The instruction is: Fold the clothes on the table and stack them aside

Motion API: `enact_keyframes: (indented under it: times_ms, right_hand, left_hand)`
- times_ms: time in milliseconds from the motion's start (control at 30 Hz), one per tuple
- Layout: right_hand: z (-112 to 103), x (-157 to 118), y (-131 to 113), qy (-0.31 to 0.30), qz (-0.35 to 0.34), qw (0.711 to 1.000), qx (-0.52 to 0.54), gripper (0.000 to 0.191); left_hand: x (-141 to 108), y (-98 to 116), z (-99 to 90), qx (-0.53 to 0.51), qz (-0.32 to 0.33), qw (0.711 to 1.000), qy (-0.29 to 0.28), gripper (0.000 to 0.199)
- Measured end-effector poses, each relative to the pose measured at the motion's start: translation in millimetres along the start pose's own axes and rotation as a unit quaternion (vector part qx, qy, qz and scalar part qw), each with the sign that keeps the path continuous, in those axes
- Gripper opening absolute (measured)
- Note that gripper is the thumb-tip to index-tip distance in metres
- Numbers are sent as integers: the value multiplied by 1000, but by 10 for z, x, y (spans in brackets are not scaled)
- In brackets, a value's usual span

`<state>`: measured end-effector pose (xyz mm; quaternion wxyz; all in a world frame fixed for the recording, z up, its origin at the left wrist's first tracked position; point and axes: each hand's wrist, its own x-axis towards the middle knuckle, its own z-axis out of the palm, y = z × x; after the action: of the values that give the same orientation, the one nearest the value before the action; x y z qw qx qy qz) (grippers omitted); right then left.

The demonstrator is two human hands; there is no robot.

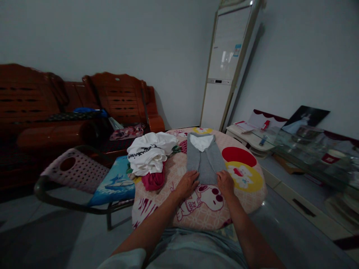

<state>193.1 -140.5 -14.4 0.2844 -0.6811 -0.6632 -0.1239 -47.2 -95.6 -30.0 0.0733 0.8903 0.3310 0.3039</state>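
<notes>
A grey knitted garment [206, 164] with a white collar area [201, 142] lies folded flat on the round, cloth-covered table [165, 201]. My left hand [188, 184] rests at its near left corner, fingers bent over the edge. At the near right corner is my right hand [226, 182], its fingertips on the grey knit. Whether either hand pinches the fabric is too small to tell. To the left sits a crumpled pile of white clothing [150, 152] with black print, and a dark red cloth [153, 181] sticks out beneath it.
A chair [74, 172] with a blue cushion [114, 183] stands at the table's left. Wooden sofas [117, 97] line the back left. A tall air conditioner [221, 71] fills the corner; a glass-topped cabinet [303, 149] holding items runs along the right.
</notes>
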Motion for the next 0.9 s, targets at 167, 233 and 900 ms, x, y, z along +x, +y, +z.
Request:
enact_keyframes:
  times_ms: [167, 233, 900]
  right_hand:
    - [-14, 7, -16, -4, 8, 1000, -1, 22]
    - [-19, 11, -23, -5, 11, 1000, 0, 22]
    - [-7, -8, -2, -2, 23, 1000, 21, 33]
  left_hand:
    - [12, 7, 1, -6, -12, 1000, -3, 43]
    - [23, 17, -10, -11, -13, 1000, -8, 43]
    - [-5, 30, -61, -54, -53, 997, -2, 38]
